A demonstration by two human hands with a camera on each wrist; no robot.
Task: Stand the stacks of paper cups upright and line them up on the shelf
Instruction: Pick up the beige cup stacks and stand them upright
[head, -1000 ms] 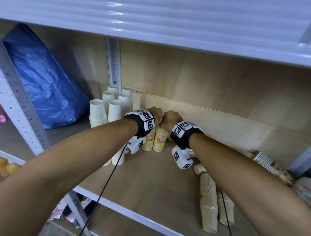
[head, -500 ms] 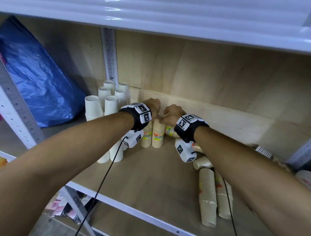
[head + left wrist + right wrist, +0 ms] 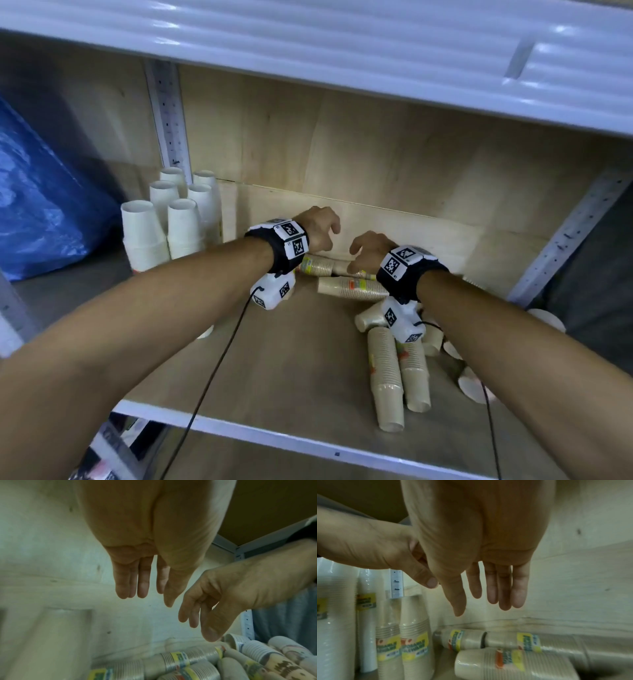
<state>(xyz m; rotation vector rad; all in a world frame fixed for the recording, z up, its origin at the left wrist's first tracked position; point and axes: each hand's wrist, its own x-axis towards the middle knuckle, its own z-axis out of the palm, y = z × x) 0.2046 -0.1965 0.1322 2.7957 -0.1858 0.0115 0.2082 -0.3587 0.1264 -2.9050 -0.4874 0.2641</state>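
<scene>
Paper cup stacks (image 3: 385, 373) lie toppled nearest us at the front right of the wooden shelf (image 3: 274, 370), and just past them we see two more wrapped stacks (image 3: 352, 288) on their sides under our wrists. Our left hand (image 3: 317, 229) and right hand (image 3: 368, 249) hover above those, fingers loose and holding nothing. Farthest back at the left, white cup stacks (image 3: 178, 219) stand upright beside a blue plastic bag (image 3: 41, 205).
</scene>
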